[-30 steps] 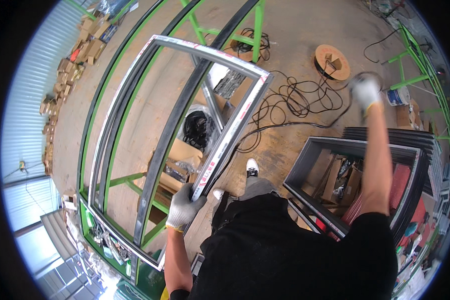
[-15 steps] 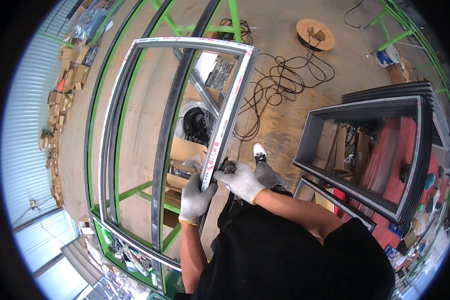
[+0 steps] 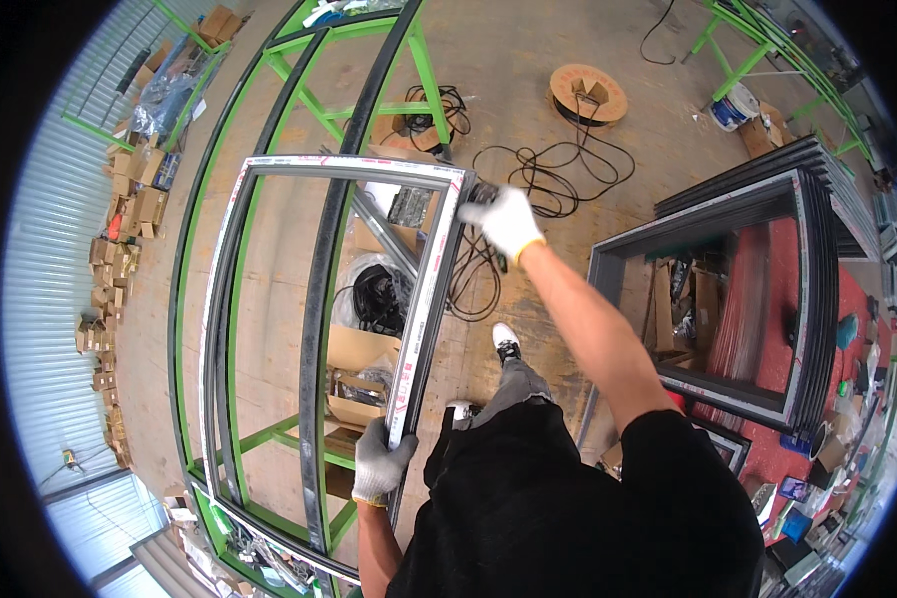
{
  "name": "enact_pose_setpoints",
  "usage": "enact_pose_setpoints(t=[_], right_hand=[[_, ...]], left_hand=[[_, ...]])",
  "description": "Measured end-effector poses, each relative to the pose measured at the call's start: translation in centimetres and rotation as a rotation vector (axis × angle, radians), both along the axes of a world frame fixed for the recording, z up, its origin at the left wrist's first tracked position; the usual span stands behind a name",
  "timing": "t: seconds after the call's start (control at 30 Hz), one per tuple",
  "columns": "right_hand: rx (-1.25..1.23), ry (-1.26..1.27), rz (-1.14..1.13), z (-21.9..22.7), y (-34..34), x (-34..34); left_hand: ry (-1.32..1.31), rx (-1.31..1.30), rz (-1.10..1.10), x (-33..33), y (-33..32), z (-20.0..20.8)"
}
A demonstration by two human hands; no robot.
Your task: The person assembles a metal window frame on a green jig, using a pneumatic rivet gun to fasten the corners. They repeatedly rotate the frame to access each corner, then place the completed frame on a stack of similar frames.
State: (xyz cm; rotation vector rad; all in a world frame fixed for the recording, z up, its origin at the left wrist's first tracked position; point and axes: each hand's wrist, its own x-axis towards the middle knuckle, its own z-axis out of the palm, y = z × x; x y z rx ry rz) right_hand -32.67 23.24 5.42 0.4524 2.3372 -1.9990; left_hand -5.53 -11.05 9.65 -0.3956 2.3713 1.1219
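Observation:
A rectangular window frame (image 3: 428,292), dark with white printed film along its faces, lies across the black-padded bars of a green work stand (image 3: 331,254). Its near right side is in my left hand (image 3: 384,463), gloved in white-grey knit, thumb on top and fingers wrapped around the outer edge. My right hand (image 3: 508,224), gloved too and slightly blurred, is at the frame's far right corner with my arm stretched forward. Its fingers are closed around a small dark object (image 3: 482,193) against the outer edge; its kind is not clear.
Right of me stands a stack of dark frames (image 3: 812,299) beside red sheeting (image 3: 757,299). Black cable (image 3: 568,164) sprawls on the floor near a round spool (image 3: 588,95). Open cardboard boxes (image 3: 359,349) show beneath the stand; cartons (image 3: 120,249) line the left wall.
My right hand has moved forward along the frame's right side to its far corner with the small dark object. My left hand keeps its hold on the frame, and the view has shifted forward.

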Motion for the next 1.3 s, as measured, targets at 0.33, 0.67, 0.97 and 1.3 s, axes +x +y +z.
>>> enact_pose_setpoints(t=[0.33, 0.67, 0.97, 1.3], right_hand=[[0.172, -0.004, -0.134, -1.0, 5.2, -5.5], [-0.367, -0.190, 0.021, 1.0, 4.1, -2.3], [0.052, -0.107, -0.082, -3.2, 2.7, -4.2], [-0.327, -0.041, -0.212, -2.8, 0.5, -2.4]], left_hand=[[0.013, 0.003, 0.044, 0.9, 0.2, 1.5], [-0.037, 0.071, 0.077, 1.5, -0.6, 0.8], [-0.060, 0.032, 0.078, 1.3, -0.3, 1.1], [-0.066, 0.023, 0.085, 1.3, -0.4, 1.0]])
